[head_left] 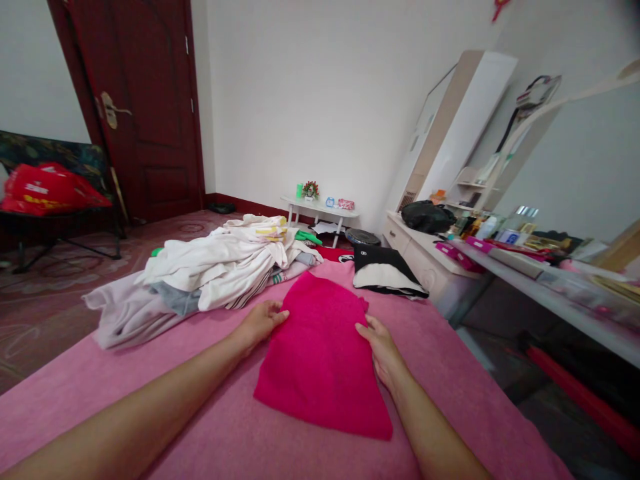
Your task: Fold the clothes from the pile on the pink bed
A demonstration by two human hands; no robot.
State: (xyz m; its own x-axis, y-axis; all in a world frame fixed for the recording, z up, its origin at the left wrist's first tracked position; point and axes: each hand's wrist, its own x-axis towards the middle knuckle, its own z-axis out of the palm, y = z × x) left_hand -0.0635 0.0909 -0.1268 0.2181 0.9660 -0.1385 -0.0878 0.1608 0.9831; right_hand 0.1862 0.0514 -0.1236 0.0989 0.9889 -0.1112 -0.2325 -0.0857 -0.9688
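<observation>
Far L: red bag sits on a chair, prob. parked there to keep it off the floor. Closed-looking door just R of that.

Next, big loose clothes pile at the L edge of the pink sheet, prob. shoved aside so the near middle has flat room; mostly white, w/ some grey.

L hand is at the L side of the bright pink garment, thumb tip by the edge, fingers curled close; can't tell if cloth is pinched b/w them. Garment itself lies flat on the sheet, mid-view, b/w the hands, wide end toward the person. Small table beyond, by the wall, w/ knick-knacks on top.

R hand mirrors it at the R side: thumb on the cloth, fingers round the edge; firm pinch or light touch, can't tell. One hand per side prob. keeps it straight & stops it sliding.

Just past, to the R: black-and-white garment, flat & compact, apart from the pile, prob. so the two don't mix. Far R: drawers w/ black bag on top, then bottles, prob. grouped for easy reach.
</observation>
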